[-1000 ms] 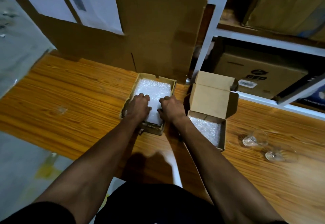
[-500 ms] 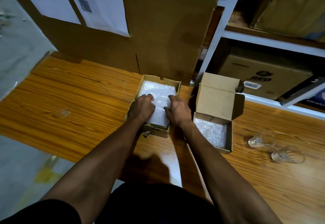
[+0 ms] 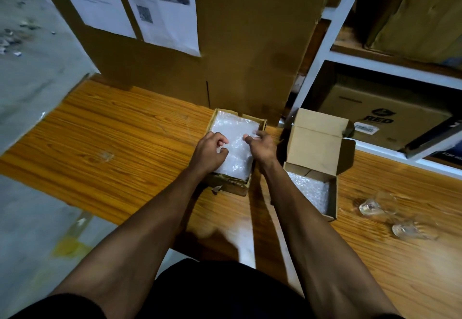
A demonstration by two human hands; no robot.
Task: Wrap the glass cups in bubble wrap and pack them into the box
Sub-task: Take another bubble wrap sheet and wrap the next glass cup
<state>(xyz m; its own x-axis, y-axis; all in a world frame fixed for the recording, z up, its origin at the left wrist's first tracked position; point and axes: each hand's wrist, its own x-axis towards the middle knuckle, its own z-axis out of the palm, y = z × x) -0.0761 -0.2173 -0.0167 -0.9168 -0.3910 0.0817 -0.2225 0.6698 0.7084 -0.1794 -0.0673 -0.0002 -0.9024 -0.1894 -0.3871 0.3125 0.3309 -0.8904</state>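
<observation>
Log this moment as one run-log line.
left hand: on white bubble wrap in shallow cardboard tray | right hand: same | two clear glass cups: unwrapped on table

Both hands [image 3: 211, 152] [image 3: 261, 147] forward, side by side, fingers curled.

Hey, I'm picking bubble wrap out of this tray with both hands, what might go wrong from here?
1. The two glass cups lie on their sides on the table, unwrapped; they may roll or get knocked by your right arm.
2. Your left hand and right hand pinch the bubble wrap; a hard pull may drag several sheets out or shift the tray.
</observation>
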